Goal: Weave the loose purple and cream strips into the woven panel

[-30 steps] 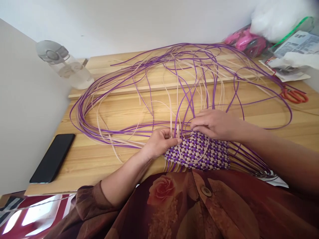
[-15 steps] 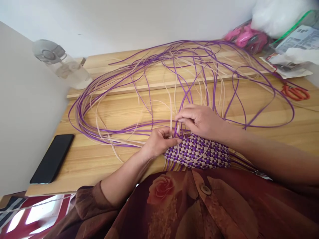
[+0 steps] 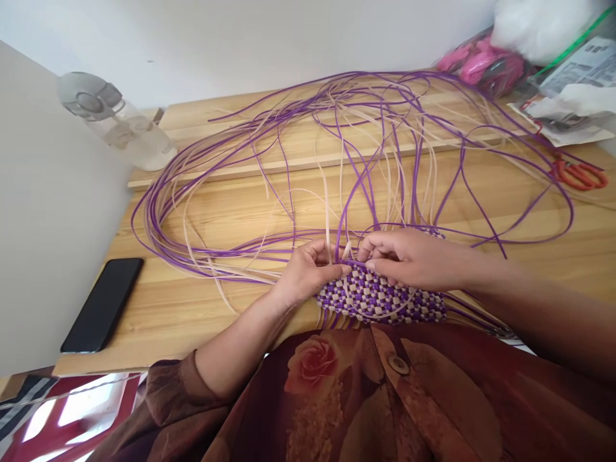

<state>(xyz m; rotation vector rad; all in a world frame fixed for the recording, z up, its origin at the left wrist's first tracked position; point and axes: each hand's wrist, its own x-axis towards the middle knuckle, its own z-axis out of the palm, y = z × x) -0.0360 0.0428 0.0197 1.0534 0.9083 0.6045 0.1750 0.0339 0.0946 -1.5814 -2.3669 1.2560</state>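
Note:
A purple and beige woven piece (image 3: 385, 295) lies at the table's front edge, close to my shirt. My left hand (image 3: 315, 269) pinches its left upper edge, thumb on top, where a beige strand (image 3: 327, 212) stands up. My right hand (image 3: 399, 256) is closed on a purple strand (image 3: 357, 262) drawn across the upper edge of the weave. A small beige loop (image 3: 347, 249) sticks up between the hands, and another beige strand curves over the weave's face. Long purple and beige strands (image 3: 158, 212) spread from the piece in a wide ring.
On the wooden table (image 3: 231, 212), a black phone (image 3: 102, 305) lies at left. A clear bottle with a grey lid (image 3: 120, 122) stands at the back left. Orange-handled scissors (image 3: 580, 174), a pink bundle (image 3: 491, 64) and plastic packets (image 3: 572, 119) are at right. A raised ledge runs along the back.
My right hand has moved right and down towards the weave, bringing the purple strand down along its upper edge. My left hand keeps its hold in nearly the same spot.

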